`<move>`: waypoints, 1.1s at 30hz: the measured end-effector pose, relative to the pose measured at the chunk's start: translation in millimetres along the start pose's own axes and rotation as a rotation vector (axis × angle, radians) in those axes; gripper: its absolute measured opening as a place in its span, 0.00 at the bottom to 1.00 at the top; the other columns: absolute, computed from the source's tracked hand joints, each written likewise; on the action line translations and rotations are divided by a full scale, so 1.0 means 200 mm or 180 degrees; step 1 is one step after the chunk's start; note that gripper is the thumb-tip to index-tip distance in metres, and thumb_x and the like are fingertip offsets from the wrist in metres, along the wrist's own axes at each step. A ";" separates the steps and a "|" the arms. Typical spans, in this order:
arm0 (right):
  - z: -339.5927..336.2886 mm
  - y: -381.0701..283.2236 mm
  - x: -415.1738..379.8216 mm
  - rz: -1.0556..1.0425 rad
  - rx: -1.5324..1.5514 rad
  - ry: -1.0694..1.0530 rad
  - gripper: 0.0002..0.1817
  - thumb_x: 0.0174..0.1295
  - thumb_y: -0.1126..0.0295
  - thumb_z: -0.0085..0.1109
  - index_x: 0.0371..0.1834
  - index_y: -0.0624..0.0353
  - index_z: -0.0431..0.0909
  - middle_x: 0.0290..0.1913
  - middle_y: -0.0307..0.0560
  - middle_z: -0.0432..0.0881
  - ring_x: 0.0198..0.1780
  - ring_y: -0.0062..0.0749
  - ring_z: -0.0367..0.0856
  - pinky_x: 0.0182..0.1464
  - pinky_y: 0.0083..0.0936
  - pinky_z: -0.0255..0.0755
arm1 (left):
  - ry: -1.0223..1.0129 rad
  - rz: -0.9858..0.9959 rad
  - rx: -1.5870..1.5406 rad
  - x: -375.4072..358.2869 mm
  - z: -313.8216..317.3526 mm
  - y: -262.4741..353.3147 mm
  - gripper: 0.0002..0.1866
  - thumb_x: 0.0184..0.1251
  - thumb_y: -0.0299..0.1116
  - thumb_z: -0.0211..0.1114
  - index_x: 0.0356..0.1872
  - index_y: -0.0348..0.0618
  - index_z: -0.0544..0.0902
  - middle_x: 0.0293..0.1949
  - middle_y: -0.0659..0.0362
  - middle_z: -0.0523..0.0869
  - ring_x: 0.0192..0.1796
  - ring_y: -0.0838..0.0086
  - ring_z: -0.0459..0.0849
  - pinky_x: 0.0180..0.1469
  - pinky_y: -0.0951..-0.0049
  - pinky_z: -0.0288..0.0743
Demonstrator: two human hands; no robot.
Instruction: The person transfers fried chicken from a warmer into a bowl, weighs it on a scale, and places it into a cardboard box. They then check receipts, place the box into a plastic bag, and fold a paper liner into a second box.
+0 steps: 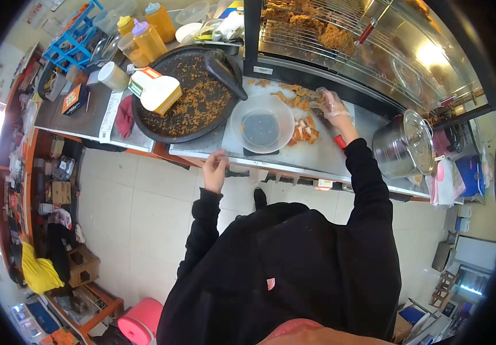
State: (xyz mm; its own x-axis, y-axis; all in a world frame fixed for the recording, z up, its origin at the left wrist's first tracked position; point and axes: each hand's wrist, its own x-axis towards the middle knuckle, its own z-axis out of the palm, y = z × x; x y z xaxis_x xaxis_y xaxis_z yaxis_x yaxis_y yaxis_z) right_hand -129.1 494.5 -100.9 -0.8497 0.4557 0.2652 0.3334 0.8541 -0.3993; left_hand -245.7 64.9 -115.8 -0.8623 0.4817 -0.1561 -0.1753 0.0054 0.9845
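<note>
Partly covered and cropped around the counter
The person's right hand (334,109) meets the chicken pieces (297,99) too indistinctly to show what it grips. The plastic bowl (287,133) covers most of a dark flat object (252,153); a paper box (161,95), its small print unreadable, hides part of the stone mortar (170,139). The top edge crops the display cabinet (282,69), and black clothing (305,259) conceals the person's legs.

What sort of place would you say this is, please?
Probably a fried-food shop or stall: browned, fried-looking pieces lie in a lit glass cabinet, cut-up food lies on the counter, and a large dark mortar holds crumbs.
</note>
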 end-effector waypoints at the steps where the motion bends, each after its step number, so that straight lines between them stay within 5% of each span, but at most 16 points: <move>1: 0.00 -0.01 0.01 0.0211 -0.0066 -0.0228 0.26 0.53 0.69 0.59 0.58 0.51 0.65 0.46 0.57 0.77 0.47 0.54 0.77 0.47 0.40 0.71 | -0.0028 0.0087 -0.0019 0.01 0.01 -0.02 0.14 0.61 0.24 0.58 0.49 0.36 0.77 0.31 0.63 0.79 0.30 0.83 0.76 0.33 0.83 0.69; 4: 0.03 -0.04 0.04 0.0340 -0.0223 -0.0416 0.27 0.52 0.68 0.58 0.58 0.48 0.66 0.44 0.58 0.79 0.44 0.55 0.78 0.45 0.42 0.72 | -0.0100 0.0202 -0.0020 0.04 0.02 -0.03 0.14 0.61 0.24 0.59 0.49 0.36 0.78 0.32 0.63 0.79 0.31 0.82 0.76 0.35 0.83 0.70; 13: -0.17 -0.33 0.07 0.0356 0.0067 0.0380 0.22 0.50 0.71 0.58 0.51 0.50 0.69 0.39 0.50 0.80 0.40 0.43 0.81 0.41 0.31 0.74 | 0.0636 0.1439 0.0995 0.13 -0.11 0.29 0.09 0.61 0.26 0.60 0.43 0.38 0.80 0.29 0.65 0.79 0.31 0.84 0.74 0.35 0.82 0.69; 14: -0.15 -0.32 0.11 0.0108 0.0666 0.0312 0.21 0.51 0.72 0.57 0.51 0.53 0.68 0.39 0.45 0.80 0.36 0.34 0.81 0.38 0.27 0.74 | 0.0785 0.1653 0.1142 0.19 -0.13 0.32 0.09 0.61 0.27 0.61 0.42 0.38 0.80 0.29 0.64 0.79 0.30 0.83 0.74 0.34 0.81 0.70; 16: -0.12 -0.44 0.18 -0.0721 0.2055 0.0318 0.19 0.51 0.70 0.59 0.48 0.56 0.72 0.37 0.43 0.80 0.35 0.34 0.79 0.39 0.22 0.73 | 0.0854 0.1795 0.1178 0.35 -0.15 0.34 0.09 0.61 0.28 0.62 0.41 0.38 0.80 0.29 0.64 0.80 0.29 0.82 0.75 0.34 0.80 0.71; 19: -0.38 -0.85 0.18 0.0227 0.1978 -0.1385 0.18 0.51 0.73 0.58 0.47 0.60 0.71 0.43 0.41 0.76 0.43 0.26 0.75 0.47 0.22 0.69 | 0.0932 0.1748 0.1382 0.60 -0.18 0.26 0.09 0.61 0.30 0.63 0.39 0.36 0.81 0.28 0.61 0.81 0.28 0.80 0.77 0.34 0.78 0.72; 22: -0.20 -0.87 0.25 -0.0725 0.1579 -0.1282 0.18 0.50 0.74 0.58 0.47 0.59 0.72 0.42 0.41 0.76 0.45 0.26 0.73 0.50 0.22 0.68 | 0.1160 0.1734 0.1020 0.68 -0.13 0.26 0.10 0.61 0.31 0.64 0.39 0.36 0.81 0.29 0.59 0.81 0.28 0.78 0.78 0.34 0.78 0.72; 29: -0.07 -0.93 0.27 -0.0641 0.1748 -0.1710 0.18 0.51 0.71 0.59 0.47 0.59 0.72 0.42 0.45 0.77 0.45 0.33 0.75 0.51 0.27 0.68 | 0.1439 0.2067 0.1842 0.65 -0.09 0.27 0.08 0.62 0.34 0.61 0.33 0.39 0.80 0.27 0.57 0.80 0.28 0.70 0.80 0.32 0.72 0.73; 32: 0.03 -0.96 0.27 -0.0762 0.0372 -0.1684 0.17 0.51 0.71 0.58 0.46 0.58 0.72 0.43 0.48 0.77 0.46 0.40 0.76 0.50 0.30 0.69 | 0.1441 0.1883 0.1999 0.64 -0.10 0.26 0.08 0.62 0.35 0.61 0.33 0.40 0.79 0.27 0.57 0.80 0.28 0.69 0.80 0.32 0.70 0.74; 33: 0.02 -0.98 0.23 -0.0764 0.0633 -0.1574 0.18 0.50 0.70 0.57 0.47 0.55 0.71 0.43 0.50 0.77 0.47 0.44 0.76 0.49 0.32 0.69 | 0.1439 0.1887 0.2012 0.64 -0.10 0.27 0.08 0.61 0.35 0.61 0.33 0.40 0.79 0.27 0.57 0.80 0.28 0.69 0.80 0.32 0.70 0.74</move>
State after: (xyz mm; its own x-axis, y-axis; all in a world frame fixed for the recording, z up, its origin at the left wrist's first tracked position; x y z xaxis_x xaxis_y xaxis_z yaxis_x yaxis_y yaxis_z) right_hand -236.3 346.7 -14.3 -0.9976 0.0433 -0.0535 0.0655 0.8337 -0.5483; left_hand -374.7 110.2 -84.6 -0.8524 0.1770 0.4920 0.5188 0.4031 0.7539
